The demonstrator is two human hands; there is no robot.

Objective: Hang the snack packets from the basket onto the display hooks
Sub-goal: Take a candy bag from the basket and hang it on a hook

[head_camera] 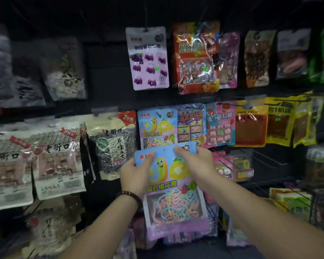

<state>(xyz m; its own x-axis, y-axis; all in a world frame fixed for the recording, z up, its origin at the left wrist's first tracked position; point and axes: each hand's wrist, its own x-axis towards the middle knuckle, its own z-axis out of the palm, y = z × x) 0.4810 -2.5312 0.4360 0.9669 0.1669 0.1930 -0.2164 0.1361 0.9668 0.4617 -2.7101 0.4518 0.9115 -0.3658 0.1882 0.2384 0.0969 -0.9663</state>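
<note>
Step in hand, as I read it: threading the blue candy-floss packet [173,186] onto a hook. You have both hands on it. Your left hand [137,172] pinches the top-left corner, thumb across the front. Your right hand [196,161] pinches the top-right corner, thumb on the front near the small printed logo. Neither hand is free.

Landmark: the twin packet [156,126], same print, already hanging. The held packet sits just below the twin and in front of it, its top edge overlapping the twin's clear window. The hang hole [164,150] is below the twin's middle, between your two thumbs and slightly above them.

To do it well:
- Raise the packet until the hole is level with the twin's top edge, where its hook should project. The hook tip itself is too dark to make out.
- Hold the header flat and taut between the thumbs.
- Lead with the hole, not a corner, and push straight on so the twin is not knocked off.
- The seed bag [112,144] hangs just left of the twin, so mind your left knuckles.

Basket: not in view.
</note>
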